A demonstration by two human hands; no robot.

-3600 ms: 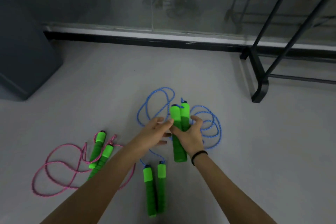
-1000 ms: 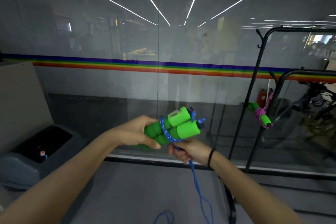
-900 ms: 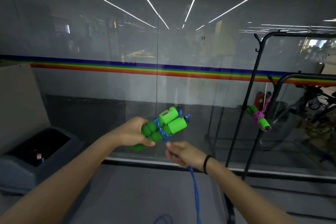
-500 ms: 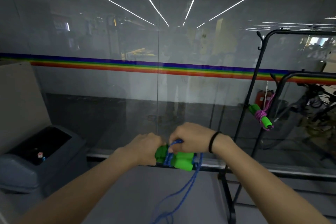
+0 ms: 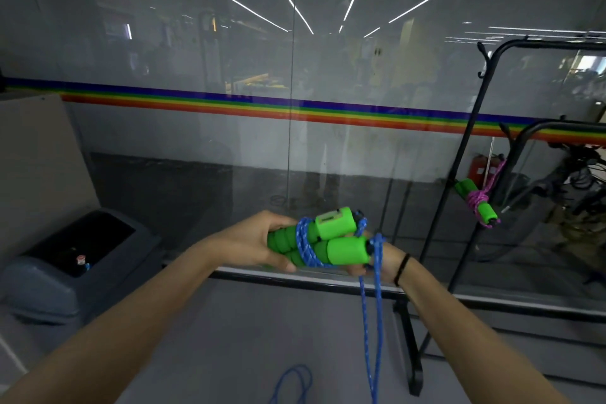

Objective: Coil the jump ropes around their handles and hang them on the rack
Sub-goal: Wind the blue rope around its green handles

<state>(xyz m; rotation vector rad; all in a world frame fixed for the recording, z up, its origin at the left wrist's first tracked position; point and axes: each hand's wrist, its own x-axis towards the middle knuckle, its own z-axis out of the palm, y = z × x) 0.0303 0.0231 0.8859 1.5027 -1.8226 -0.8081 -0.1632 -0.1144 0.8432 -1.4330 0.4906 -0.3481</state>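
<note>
Up at chest height before the glass wall, my left hand (image 5: 259, 244) clenched the two green handles (image 5: 331, 244), blue rope (image 5: 303, 244) looped around them. My right hand (image 5: 377, 261), half hidden behind, pinched the rope's hanging strands. Beside us, on the rack (image 5: 459, 174), hung a pink-roped bundle (image 5: 477, 203).

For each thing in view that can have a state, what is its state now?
Left hand: closed around the green handles.
Right hand: under the handles, holding the blue rope.
Blue rope: a few turns wound on the handles, the rest hanging to the floor.
Pink rope bundle: coiled, hanging on the black rack.
</note>
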